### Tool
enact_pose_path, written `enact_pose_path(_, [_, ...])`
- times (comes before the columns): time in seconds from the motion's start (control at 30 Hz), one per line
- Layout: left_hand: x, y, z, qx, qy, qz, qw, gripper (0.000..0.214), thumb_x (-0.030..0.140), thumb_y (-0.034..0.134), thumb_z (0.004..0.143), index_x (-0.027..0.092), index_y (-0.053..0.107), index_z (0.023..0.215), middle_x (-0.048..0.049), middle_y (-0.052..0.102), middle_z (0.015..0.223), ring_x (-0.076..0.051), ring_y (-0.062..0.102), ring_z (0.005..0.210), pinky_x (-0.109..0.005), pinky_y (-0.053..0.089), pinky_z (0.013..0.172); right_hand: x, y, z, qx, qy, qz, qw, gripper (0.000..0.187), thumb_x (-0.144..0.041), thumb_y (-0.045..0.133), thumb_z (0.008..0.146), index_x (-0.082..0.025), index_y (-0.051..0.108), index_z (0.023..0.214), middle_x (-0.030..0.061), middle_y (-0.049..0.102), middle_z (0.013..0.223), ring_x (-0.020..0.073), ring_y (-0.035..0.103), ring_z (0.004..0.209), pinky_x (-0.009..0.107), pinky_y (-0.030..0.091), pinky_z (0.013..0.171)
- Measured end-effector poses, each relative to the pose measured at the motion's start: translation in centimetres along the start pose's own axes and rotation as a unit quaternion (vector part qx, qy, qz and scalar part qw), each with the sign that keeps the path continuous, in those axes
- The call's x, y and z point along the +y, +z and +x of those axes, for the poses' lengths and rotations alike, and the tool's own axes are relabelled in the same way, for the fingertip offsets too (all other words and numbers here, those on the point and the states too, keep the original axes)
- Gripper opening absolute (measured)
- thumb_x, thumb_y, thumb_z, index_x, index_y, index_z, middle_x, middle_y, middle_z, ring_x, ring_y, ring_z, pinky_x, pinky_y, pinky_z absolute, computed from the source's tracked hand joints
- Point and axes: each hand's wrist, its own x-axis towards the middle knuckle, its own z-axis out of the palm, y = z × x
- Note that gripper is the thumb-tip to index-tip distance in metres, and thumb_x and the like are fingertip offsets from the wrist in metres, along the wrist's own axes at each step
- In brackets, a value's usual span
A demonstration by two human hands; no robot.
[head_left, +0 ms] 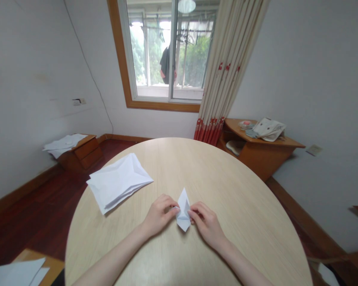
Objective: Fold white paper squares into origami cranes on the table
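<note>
item: folded white paper (pixel 183 210), pointed, on the round light-wood bench (pixel 235 190), its long axis running straight away from the person. it lies between left hand (pixel 159 214) and right hand (pixel 205 224), neither clearly nearer; fingers of both hands pinched on its side edges. stack of folded white paper (pixel 119 180) well off to the left.

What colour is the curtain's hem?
The curtain's hem is red, shown in the head view.
</note>
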Motion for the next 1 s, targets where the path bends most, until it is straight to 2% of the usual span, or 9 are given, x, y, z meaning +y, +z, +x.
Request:
enact_pose_path(0.17, [0.1, 0.4, -0.2, 0.026, -0.001, 0.029, 0.999, 0.02, 0.024, 0.052, 0.091, 0.017, 0.063, 0.076, -0.0034, 0.061, 0.073, -0.017, 0.056, 0.074, -0.028, 0.04, 0.068, 0.0, -0.1, 0.1, 0.007, -0.029, -0.049, 0.998, 0.021, -0.031, 0.05, 0.092, -0.02, 0.06, 0.078, 0.0037, 0.06, 0.076, 0.0166, 0.058, 0.069, 0.026, 0.045, 0.062])
enact_pose_path(0.37, [0.1, 0.6, -0.4, 0.027, 0.032, 0.049, 0.998, 0.02, 0.022, 0.053, 0.091, 0.016, 0.062, 0.073, -0.0034, 0.06, 0.071, -0.017, 0.054, 0.071, -0.027, 0.038, 0.065, -0.4, -0.6, 0.1, -0.024, -0.043, -0.067, 0.996, 0.025, -0.037, 0.049, 0.092, -0.02, 0.06, 0.076, 0.0039, 0.062, 0.075, 0.0168, 0.058, 0.07, 0.027, 0.043, 0.064])
enact_pose_path(0.43, [0.1, 0.6, -0.4, 0.024, 0.048, 0.048, 0.997, 0.022, 0.024, 0.053, 0.092, 0.016, 0.063, 0.074, -0.0038, 0.061, 0.071, -0.017, 0.054, 0.071, -0.027, 0.038, 0.065, -0.6, -0.8, 0.1, -0.033, -0.026, -0.039, 0.998, 0.032, -0.041, 0.044, 0.094, -0.02, 0.059, 0.075, 0.0034, 0.063, 0.071, 0.0165, 0.059, 0.067, 0.027, 0.044, 0.064])
enact_pose_path(0.53, [0.1, 0.4, -0.3, 0.011, 0.061, 0.032, 0.998, 0.026, 0.031, 0.054, 0.094, 0.017, 0.067, 0.076, -0.0041, 0.063, 0.071, -0.017, 0.055, 0.072, -0.028, 0.039, 0.066, -0.6, -0.9, 0.1, -0.016, 0.04, 0.038, 0.998, 0.036, -0.047, 0.039, 0.094, -0.02, 0.056, 0.079, 0.0001, 0.06, 0.061, 0.0145, 0.056, 0.054, 0.026, 0.044, 0.057])
enact_pose_path(0.67, [0.2, 0.2, -0.1, -0.005, 0.067, 0.024, 0.997, 0.03, 0.038, 0.052, 0.094, 0.018, 0.07, 0.08, -0.0049, 0.065, 0.075, -0.018, 0.055, 0.075, -0.029, 0.041, 0.07, -0.2, -0.8, 0.5, 0.057, 0.092, 0.074, 0.991, 0.033, -0.053, 0.055, 0.083, -0.021, 0.051, 0.089, -0.0029, 0.056, 0.062, 0.0137, 0.052, 0.054, 0.024, 0.041, 0.053])
enact_pose_path(0.77, [0.4, 0.3, -0.1, -0.014, 0.063, 0.019, 0.998, 0.032, 0.04, 0.051, 0.094, 0.019, 0.071, 0.08, -0.0053, 0.066, 0.079, -0.019, 0.056, 0.079, -0.03, 0.041, 0.073, 0.2, -0.6, 0.9, 0.061, 0.116, 0.106, 0.986, 0.04, -0.054, 0.061, 0.077, -0.02, 0.053, 0.096, -0.0015, 0.058, 0.069, 0.0151, 0.054, 0.062, 0.026, 0.044, 0.06])
enact_pose_path(0.87, [0.8, 0.3, -0.1, -0.025, 0.032, 0.011, 0.999, 0.027, 0.037, 0.052, 0.094, 0.02, 0.069, 0.084, -0.0052, 0.065, 0.084, -0.02, 0.056, 0.084, -0.031, 0.042, 0.077, 0.6, -0.5, 1.1, 0.03, 0.137, 0.122, 0.982, 0.039, -0.055, 0.062, 0.076, -0.017, 0.061, 0.085, 0.0015, 0.061, 0.072, 0.0156, 0.054, 0.065, 0.027, 0.044, 0.062])
enact_pose_path(1.0, [1.4, 0.2, 0.0, -0.028, -0.03, -0.003, 0.999, 0.018, 0.035, 0.054, 0.091, 0.02, 0.065, 0.092, -0.0059, 0.062, 0.094, -0.022, 0.054, 0.094, -0.034, 0.041, 0.084, 1.0, -0.4, 1.2, 0.046, 0.171, 0.157, 0.972, 0.041, -0.057, 0.068, 0.069, -0.016, 0.065, 0.073, -0.0011, 0.057, 0.06, 0.0113, 0.046, 0.051, 0.023, 0.034, 0.047])
